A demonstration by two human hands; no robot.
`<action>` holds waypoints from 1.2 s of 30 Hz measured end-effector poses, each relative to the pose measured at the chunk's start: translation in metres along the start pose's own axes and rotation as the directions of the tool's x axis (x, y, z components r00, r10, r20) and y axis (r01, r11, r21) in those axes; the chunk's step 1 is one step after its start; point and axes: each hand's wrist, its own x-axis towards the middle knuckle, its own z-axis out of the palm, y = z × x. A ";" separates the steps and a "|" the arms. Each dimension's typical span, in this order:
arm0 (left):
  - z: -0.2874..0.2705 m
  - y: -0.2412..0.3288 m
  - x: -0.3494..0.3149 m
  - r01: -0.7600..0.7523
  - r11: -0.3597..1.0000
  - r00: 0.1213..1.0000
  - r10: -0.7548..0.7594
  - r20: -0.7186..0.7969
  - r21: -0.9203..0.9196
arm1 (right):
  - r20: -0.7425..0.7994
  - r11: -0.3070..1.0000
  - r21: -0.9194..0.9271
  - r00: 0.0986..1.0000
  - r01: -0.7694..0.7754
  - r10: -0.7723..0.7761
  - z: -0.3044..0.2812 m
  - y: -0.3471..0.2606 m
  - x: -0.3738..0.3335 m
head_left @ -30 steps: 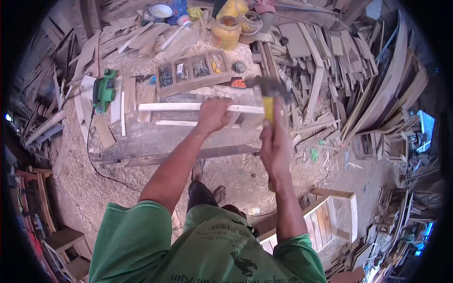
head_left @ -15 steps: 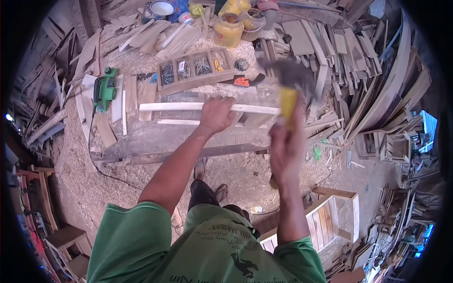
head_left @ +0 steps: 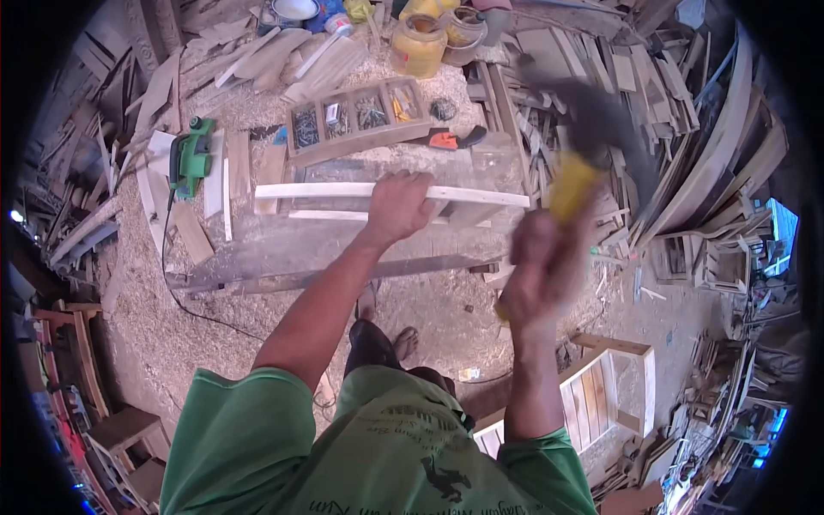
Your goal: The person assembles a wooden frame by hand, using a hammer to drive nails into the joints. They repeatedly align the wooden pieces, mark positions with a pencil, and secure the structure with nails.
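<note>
My left hand [head_left: 402,206] is closed around the middle of a long pale wooden strip [head_left: 313,192], which lies crosswise over the workbench [head_left: 335,249]. A second, thinner pale strip [head_left: 326,215] runs just on the near side of it. Raised off the right end of the held strip, my right hand [head_left: 545,273] grips a hammer [head_left: 573,187] by its yellow handle. The hammer's dark head is smeared by motion, so its exact shape cannot be made out. Head and strip are apart.
Behind the strip sits a compartmented wooden box [head_left: 356,153] of nails and screws, beside an orange-and-black tool [head_left: 445,139]. A green power planer [head_left: 196,156] with a cord is at the left. Yellow jars [head_left: 419,50] stand at the back; a slatted wooden frame [head_left: 592,395] is lower right.
My right hand and the hammer have swung up and to the right, away from the strip's end, uncovering it. My left hand stays nearly in place on the strip.
</note>
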 end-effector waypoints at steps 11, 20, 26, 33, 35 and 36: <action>0.008 -0.001 -0.013 0.027 0.999 1.000 -0.027 -0.001 -0.024 | 0.202 0.916 -0.227 0.904 -0.330 0.376 0.005 0.016 -0.030; -0.009 0.015 0.011 0.053 0.997 0.998 -0.051 0.026 -0.052 | 0.288 0.817 -0.519 0.849 -0.251 0.443 0.009 0.077 -0.058; 0.004 0.002 0.009 0.090 0.994 0.996 -0.088 0.030 -0.065 | 0.154 0.919 -0.380 0.972 -0.105 0.175 0.019 0.068 -0.062; -0.023 -0.011 0.035 0.200 0.946 0.924 -0.095 0.371 -0.255 | 0.245 0.763 -0.608 0.862 -0.220 0.444 0.026 0.086 -0.063; -0.022 -0.079 0.052 0.020 0.847 0.966 0.120 0.228 -0.530 | 0.217 0.786 -0.572 0.882 -0.233 0.418 0.029 0.095 -0.075; -0.024 -0.116 0.063 -0.074 0.757 0.969 0.210 0.134 -0.649 | 0.204 0.795 -0.559 0.890 -0.236 0.407 0.032 0.100 -0.079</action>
